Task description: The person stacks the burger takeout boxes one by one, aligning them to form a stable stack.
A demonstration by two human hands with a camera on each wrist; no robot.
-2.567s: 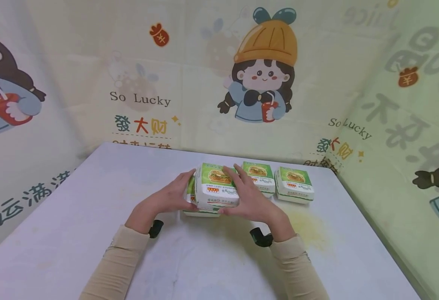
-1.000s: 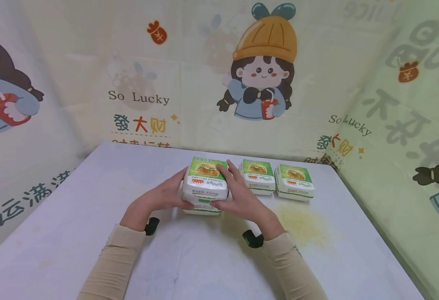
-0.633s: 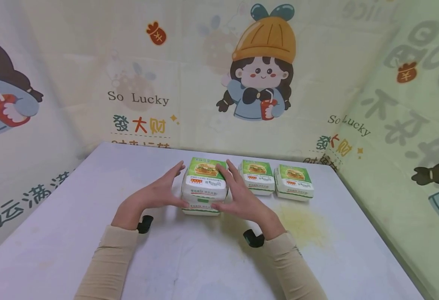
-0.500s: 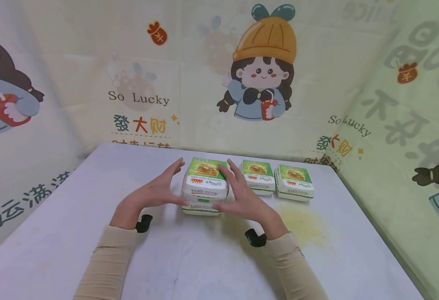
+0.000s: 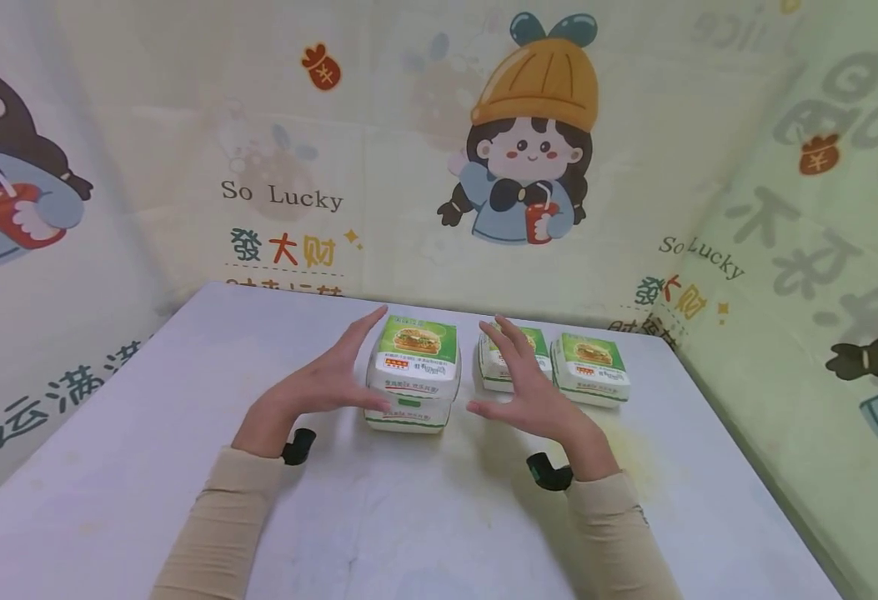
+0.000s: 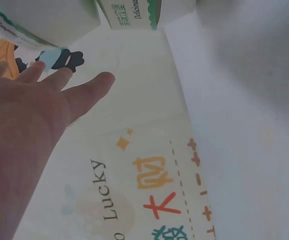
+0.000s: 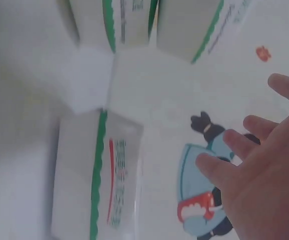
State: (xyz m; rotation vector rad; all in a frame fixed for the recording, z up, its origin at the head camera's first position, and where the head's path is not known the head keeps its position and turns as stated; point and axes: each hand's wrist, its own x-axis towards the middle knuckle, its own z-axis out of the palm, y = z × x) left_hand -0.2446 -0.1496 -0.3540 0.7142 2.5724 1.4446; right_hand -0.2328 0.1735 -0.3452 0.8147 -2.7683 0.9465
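Two burger boxes stand stacked on the white table [image 5: 378, 517], the upper box [image 5: 418, 354] squarely on the lower box [image 5: 408, 417]. Both have green-and-white paper lids or sides. My left hand [image 5: 318, 379] is spread along the stack's left side, with the thumb across the lower box's front corner. In the left wrist view, its fingers [image 6: 92, 92] are straight and hold nothing. My right hand [image 5: 532, 396] is spread to the right of the stack, apart from it. Its fingers overlap the middle burger box [image 5: 494, 371] in the head view and hold nothing.
Another burger box [image 5: 591, 367] sits right beside the middle one, toward the table's back right. A printed cloth [image 5: 401, 167] with cartoon figures hangs behind and along both sides. A yellowish stain [image 5: 637, 458] marks the table near the right wrist.
The upper box was lowered onto the lower one, shifting left. My left hand loosened from it first. In the last half second my right hand has moved off to the right.
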